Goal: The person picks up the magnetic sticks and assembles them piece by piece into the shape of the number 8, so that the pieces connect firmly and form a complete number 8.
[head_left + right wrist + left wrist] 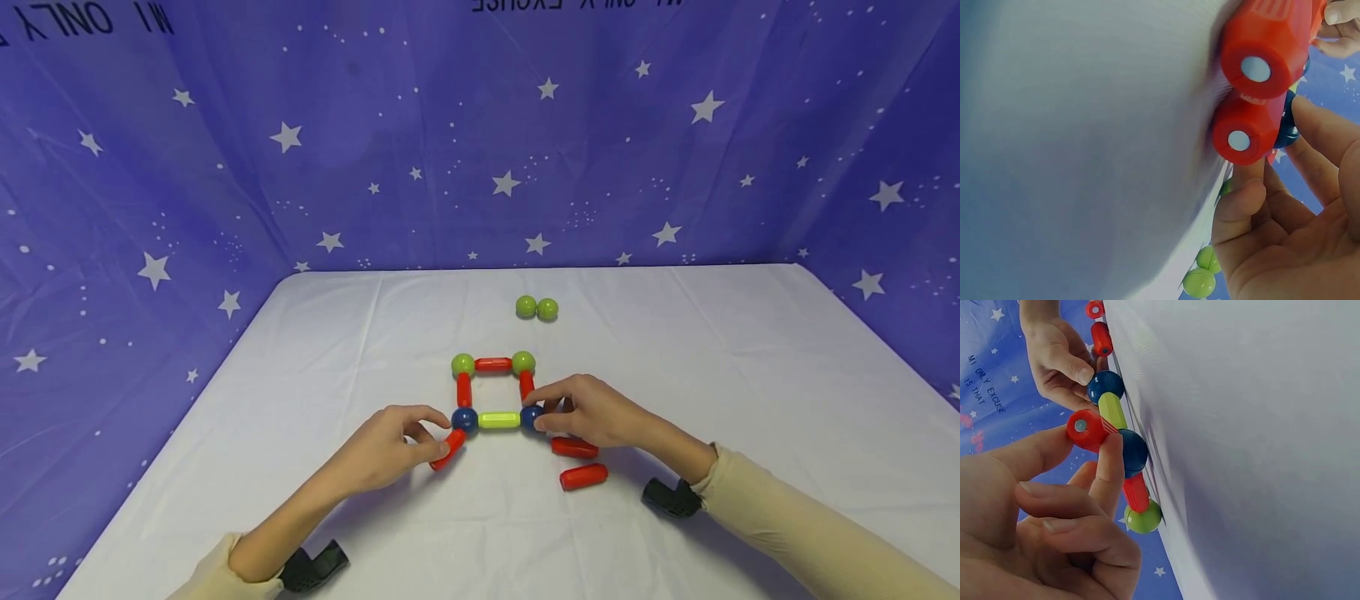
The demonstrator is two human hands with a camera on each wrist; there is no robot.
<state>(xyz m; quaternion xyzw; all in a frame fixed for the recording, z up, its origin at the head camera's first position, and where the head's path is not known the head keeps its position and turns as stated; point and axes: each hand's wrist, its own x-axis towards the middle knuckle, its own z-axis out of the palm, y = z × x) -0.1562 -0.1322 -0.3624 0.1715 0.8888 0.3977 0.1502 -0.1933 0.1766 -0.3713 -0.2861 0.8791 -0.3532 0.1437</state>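
A square of building rods and balls lies on the table, with a yellow-green rod [499, 420] along its near side. Between thumb and fingers my left hand [382, 450] pinches a red rod [447, 452] by the left blue ball [465, 420]. In the left wrist view this red rod [1087, 430] shows a silver disc on its end and overlaps the ball. My right hand [592, 412] pinches the right blue ball [529, 419]. Red rods [464, 390] form the other sides, and green balls [522, 363] the far corners.
Two loose red rods [583, 477] lie just below the right hand; their silver ends face the right wrist camera. Farther back, two green balls [547, 309] sit side by side on the white tablecloth [697, 358]. A purple star-patterned curtain [450, 167] surrounds the table.
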